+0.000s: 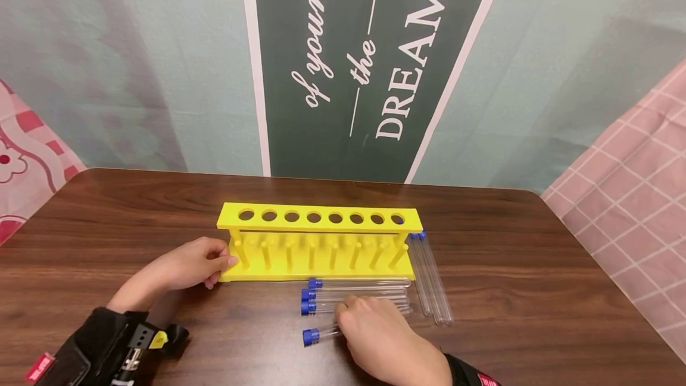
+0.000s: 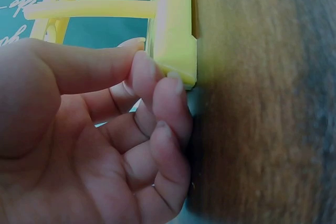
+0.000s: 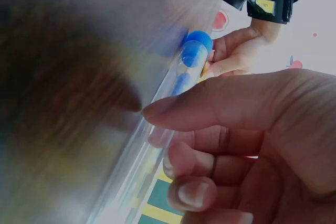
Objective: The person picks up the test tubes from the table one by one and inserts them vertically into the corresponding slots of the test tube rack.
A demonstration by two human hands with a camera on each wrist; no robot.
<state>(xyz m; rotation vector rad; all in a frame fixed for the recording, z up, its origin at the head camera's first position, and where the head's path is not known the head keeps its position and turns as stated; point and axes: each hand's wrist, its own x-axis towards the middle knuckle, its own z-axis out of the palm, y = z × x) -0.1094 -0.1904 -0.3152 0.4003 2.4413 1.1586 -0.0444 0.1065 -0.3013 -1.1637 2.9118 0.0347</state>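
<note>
A yellow test tube rack [image 1: 321, 273] stands upright on the table, with one row of round holes along its top. My left hand [image 1: 190, 264] pinches the left end of its base between thumb and fingers; the left wrist view shows this base corner [image 2: 178, 59] at the fingertips. In front of the rack, my right hand [image 1: 375, 332] pinches a clear test tube [image 1: 328, 331] with a blue cap [image 3: 199, 40]. That tube lies low along the tabletop, partly hidden under the hand. Just behind the hand, several capped test tubes [image 1: 364, 283] lie sideways.
More blue-capped tubes [image 1: 434, 285] lie lengthwise beside the rack's right end. The brown wooden table [image 1: 509, 273] reaches back to a printed cloth [image 1: 203, 76]. A pink checked cloth [image 1: 638, 183] hangs at the right.
</note>
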